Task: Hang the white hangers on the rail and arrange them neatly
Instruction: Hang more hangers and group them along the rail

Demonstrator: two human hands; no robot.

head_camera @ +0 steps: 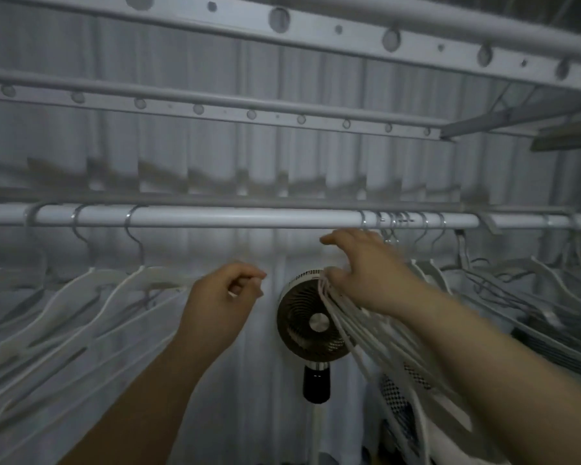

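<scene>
Forearms reach up beneath the rail (215,217).
Left hand (225,292) is curled closed, holding nothing; right hand (366,271) lies blurred on bunched white hangers (344,325), grip unclear. Spaced hangers (81,290) hang left of the left hand; a fan (311,318) sits between the hands.

Hangers (161,275) white, rail (249,218) white; fan (302,317) blk stem, dark grille, white rim; curtain (249,397) pale grey.

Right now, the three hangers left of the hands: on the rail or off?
On. The three white hangers each have a metal hook looped over the white rail, spaced apart.
</scene>
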